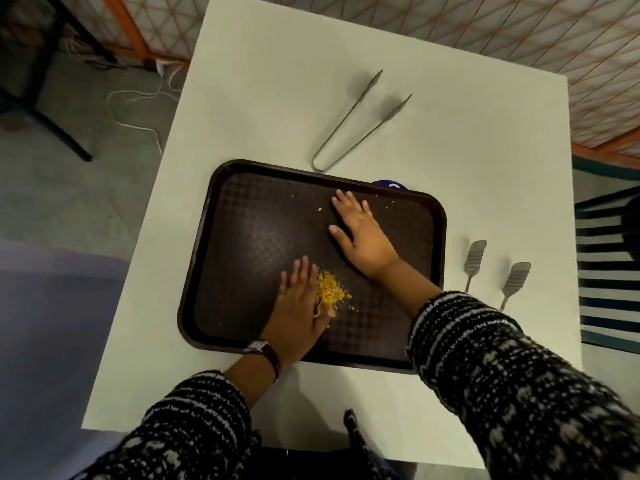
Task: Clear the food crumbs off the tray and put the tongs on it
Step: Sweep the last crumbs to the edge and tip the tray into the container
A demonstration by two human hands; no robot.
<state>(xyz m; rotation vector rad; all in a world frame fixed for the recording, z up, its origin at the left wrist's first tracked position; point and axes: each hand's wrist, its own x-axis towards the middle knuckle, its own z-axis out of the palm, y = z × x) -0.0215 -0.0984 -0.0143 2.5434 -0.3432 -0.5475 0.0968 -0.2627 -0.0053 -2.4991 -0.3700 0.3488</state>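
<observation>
Purple object (pixel 389 185) behind the tray (pixel 256 216) has a white mark, too small to read. Left hand (pixel 298 306) lies flat on the tray, fingers straight, holding nothing, with the yellow crumbs (pixel 330 294) piled against its thumb side. Right hand (pixel 360 233) is flat on the tray too, fingers spread. Thin tongs (pixel 356 123) lie on the table (pixel 259 98) beyond the right hand, off the tray. Ridged-tip tongs (pixel 495 271) lie right of the right wrist.

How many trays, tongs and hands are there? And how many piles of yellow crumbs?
Trays: 1, the brown tray
Tongs: 2, the thin tongs and the wide-tipped tongs, whose joined end the sleeve hides
Hands: 2, the left hand and the right hand
Crumb piles: 1, the yellow crumbs
Total: 6
</observation>
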